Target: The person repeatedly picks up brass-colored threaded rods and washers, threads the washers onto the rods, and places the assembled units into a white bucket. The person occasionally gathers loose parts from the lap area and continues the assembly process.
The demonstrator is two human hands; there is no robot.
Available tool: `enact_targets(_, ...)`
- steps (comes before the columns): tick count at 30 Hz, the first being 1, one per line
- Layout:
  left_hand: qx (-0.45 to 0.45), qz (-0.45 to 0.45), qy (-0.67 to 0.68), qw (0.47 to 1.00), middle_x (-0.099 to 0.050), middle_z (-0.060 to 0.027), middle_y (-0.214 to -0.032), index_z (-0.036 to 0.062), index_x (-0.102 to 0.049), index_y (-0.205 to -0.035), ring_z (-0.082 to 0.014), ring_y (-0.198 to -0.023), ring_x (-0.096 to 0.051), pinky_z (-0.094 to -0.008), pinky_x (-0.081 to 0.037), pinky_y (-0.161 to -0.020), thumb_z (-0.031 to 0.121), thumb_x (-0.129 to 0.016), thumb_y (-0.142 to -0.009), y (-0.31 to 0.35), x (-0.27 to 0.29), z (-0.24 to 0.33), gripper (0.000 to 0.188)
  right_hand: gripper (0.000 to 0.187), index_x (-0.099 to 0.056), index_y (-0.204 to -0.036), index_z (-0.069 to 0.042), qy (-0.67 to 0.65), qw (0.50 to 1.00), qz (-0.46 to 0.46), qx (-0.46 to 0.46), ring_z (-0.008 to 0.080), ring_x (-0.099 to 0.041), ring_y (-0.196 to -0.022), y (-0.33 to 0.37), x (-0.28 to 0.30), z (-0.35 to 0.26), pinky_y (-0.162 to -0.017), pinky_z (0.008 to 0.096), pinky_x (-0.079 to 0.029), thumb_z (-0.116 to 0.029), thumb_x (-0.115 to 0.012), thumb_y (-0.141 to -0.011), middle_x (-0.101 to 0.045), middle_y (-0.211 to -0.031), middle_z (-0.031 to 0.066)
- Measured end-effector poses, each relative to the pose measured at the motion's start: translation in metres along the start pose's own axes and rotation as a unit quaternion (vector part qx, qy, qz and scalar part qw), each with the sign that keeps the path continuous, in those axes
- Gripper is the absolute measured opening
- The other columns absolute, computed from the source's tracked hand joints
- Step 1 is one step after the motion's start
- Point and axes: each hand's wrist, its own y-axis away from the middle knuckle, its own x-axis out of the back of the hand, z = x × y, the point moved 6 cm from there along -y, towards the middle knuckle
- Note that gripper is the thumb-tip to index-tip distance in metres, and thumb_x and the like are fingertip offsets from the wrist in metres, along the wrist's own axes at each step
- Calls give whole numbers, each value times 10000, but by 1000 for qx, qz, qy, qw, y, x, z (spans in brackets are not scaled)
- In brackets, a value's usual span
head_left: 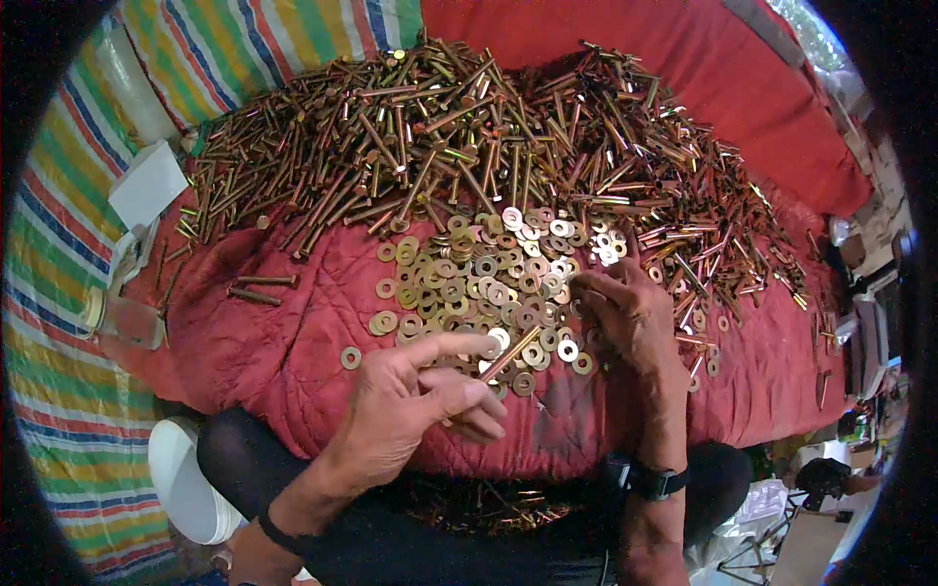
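Observation:
My left hand (415,400) is closed, with a brass-coloured bolt (512,353) gripped at its fingertips. The bolt's shank slants up to the right, over the near edge of a loose heap of flat washers (454,293). A pale, shiny washer (499,340) shows beside the index fingertip; whether it touches is unclear. My right hand (633,308) is at the right side of the washer heap, its fingers bent down onto the washers. What its fingertips pinch, if anything, is hidden.
Behind the washers rises a large pile of bolts (391,146), with shorter fasteners (674,234) spread along its right. All lie on a red quilted cloth (293,361). Two loose bolts (262,288) rest at the left. A white bucket (186,488) stands by my left knee; striped sheeting (78,342) hangs behind it.

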Motion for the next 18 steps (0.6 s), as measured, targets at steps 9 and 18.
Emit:
enact_targets(9,4,8,13,1000,-754,-157,-936,-93,-661,-1233,-196,-778,-752,-300,-631,-670,109,-648,-1013,-19,13,-25,299,196,-739,-1041,13,-242,953,41,-178,269,-719,-860,12,3,-3,-781,356,-562,-78,-736,-867,-730,-951,134)
enact_targets(18,-34,68,-114,990,-755,-134,-907,-75,-684,-1172,-135,-642,-701,-265,-564,-526,110,-648,-1014,-17,17,-23,246,265,-695,-1183,38,-345,920,-70,-173,175,-707,-971,20,-6,-69,-890,297,-543,-10,-677,-923,-749,-1047,100)
